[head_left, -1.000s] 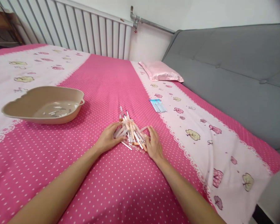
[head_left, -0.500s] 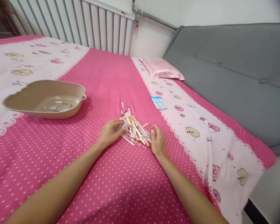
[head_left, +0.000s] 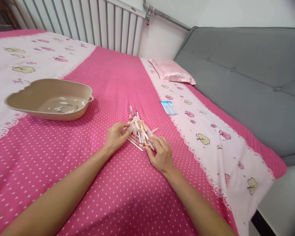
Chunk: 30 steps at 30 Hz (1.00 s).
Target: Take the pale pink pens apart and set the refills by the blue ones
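Both hands (head_left: 115,136) (head_left: 162,154) curl onto pen parts (head_left: 140,131).

Pink dotted sheet (head_left: 118,78) with pale tree-print bands. Satiny pink pillow (head_left: 173,71) lying just beside grey buttoned headboard (head_left: 248,88). White ribbed radiator (head_left: 95,23) beyond; metal pipe (head_left: 169,16) along white wall (head_left: 223,13), red-handled valve (head_left: 147,23) beneath.
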Tool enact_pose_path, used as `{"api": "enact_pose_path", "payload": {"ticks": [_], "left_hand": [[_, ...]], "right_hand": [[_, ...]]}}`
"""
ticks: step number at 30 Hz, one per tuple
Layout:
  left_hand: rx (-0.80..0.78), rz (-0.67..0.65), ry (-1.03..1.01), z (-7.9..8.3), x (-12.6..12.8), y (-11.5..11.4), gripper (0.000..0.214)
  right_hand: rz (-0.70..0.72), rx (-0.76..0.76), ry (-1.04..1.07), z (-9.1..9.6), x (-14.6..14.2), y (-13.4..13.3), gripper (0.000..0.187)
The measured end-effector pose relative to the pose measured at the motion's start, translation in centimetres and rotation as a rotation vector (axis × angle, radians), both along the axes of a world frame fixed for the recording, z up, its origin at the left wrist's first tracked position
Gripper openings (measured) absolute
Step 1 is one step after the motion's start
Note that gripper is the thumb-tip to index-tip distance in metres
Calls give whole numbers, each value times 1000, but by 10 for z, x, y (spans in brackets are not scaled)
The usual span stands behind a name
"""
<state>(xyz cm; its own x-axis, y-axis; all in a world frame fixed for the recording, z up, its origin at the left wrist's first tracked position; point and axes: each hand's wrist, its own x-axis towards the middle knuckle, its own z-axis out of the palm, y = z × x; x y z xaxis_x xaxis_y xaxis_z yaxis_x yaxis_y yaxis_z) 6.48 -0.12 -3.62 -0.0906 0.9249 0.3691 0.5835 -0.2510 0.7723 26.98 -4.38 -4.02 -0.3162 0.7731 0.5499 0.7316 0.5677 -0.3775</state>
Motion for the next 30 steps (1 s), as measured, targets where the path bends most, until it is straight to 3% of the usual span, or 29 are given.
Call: {"api": "enact_pose_path", "payload": {"ticks": [4, 10, 18, 30], "left_hand": [[-41, -26, -94, 5, 1, -4, 29], [17, -60, -149, 9, 2, -6, 25], [23, -116, -182, 5, 0, -9, 22], [1, -182, -125, 0, 2, -9, 23]], "right_hand": [[-33, -76, -48, -5, 0, 2, 22], [-134, -113, 84, -12, 5, 6, 22], [-199, -71, 267, -16, 8, 7, 20], [-185, 35, 299, -9, 4, 8, 15]]}}
